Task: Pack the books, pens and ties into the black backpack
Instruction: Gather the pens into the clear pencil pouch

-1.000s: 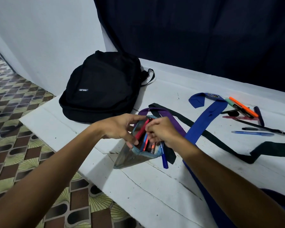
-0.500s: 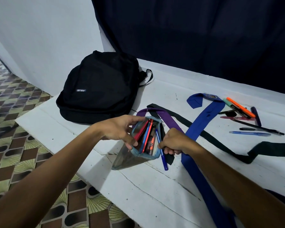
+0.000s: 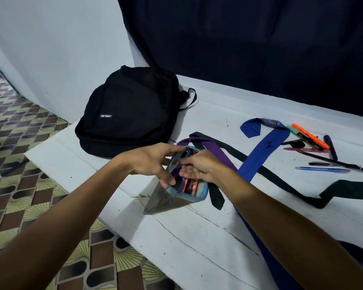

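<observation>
while the left hand [image 3: 153,162] pinches the rim of the pouch [image 3: 176,195] between thumb and fingers, the mouth stands spread and tilted up; judged purpose: keep the opening wide so pens go in without snagging. right hand [image 3: 199,168] sits at the mouth, palm turned up, fingers loosely bent over the pens inside; whether they actually grip one i cannot tell, the fingertips being hidden behind the rim and the left hand. red, orange and blue barrels show in the pouch; count not readable.

backpack [image 3: 132,114] lies flat at the far left of the worktop [image 3: 197,237], just beyond the hands; appears closed, zip not visible. loose pens [image 3: 314,147] lie well apart to the right, clustered, some crossing. blue tie [image 3: 260,155], purple tie [image 3: 216,151] and black tie [image 3: 281,181] trail across the worktop, overlapping near the pouch; the purple one runs behind the hands.

no books in view. blue tie's lower end is cut off at the frame edge; black tie runs off the right edge. judgement: pens part-gathered, ties untouched, nothing seen entering the backpack yet.
</observation>
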A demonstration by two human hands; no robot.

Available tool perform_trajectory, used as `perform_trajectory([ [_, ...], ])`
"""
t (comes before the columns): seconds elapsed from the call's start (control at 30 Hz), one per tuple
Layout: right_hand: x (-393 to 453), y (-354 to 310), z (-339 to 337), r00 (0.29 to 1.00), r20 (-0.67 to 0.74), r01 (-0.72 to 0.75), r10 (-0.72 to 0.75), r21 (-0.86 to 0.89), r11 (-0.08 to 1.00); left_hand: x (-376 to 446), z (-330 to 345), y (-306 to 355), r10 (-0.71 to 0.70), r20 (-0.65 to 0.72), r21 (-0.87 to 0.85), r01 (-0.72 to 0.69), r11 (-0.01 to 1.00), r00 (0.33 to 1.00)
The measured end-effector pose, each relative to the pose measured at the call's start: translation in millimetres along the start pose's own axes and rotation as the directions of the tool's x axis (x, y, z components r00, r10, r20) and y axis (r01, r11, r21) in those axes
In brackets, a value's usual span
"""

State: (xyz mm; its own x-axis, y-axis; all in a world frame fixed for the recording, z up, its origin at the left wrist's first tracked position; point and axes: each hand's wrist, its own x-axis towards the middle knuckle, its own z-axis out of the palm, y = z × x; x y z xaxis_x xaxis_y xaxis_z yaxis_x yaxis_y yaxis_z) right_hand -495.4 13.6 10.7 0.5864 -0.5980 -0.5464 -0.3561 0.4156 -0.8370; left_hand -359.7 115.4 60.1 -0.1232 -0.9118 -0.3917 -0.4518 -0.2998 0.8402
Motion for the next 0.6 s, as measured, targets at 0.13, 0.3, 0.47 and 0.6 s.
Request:
perform_trajectory([
  [0.13,-0.4,10.0,11.6,0.988,-0.098,0.111,-0.116,-0.055,0.992,-1.6,-4.6,-1.3,0.007,-0.032,0.002,-0.007,1.000,0.999],
  [0.3,-1.8,9.5,9.8,0.988,-0.061,0.142,-0.140,0.037,0.989,-2.3,-7.4,-3.2,0.033,-0.035,0.002,-0.032,0.999,0.999],
  [0.47,-11.6,9.3,-27.9,0.995,0.024,0.101,-0.100,-0.040,0.994,-0.2,-6.3,-2.1,0.032,-0.019,0.025,-0.031,0.999,0.999],
  [0.6,-27.6,17.9,-80.1,0.997,0.034,0.076,-0.072,-0.144,0.987,7.4,-1.7,3.2,-0.025,-0.002,0.158,0.025,0.987,1.000],
])
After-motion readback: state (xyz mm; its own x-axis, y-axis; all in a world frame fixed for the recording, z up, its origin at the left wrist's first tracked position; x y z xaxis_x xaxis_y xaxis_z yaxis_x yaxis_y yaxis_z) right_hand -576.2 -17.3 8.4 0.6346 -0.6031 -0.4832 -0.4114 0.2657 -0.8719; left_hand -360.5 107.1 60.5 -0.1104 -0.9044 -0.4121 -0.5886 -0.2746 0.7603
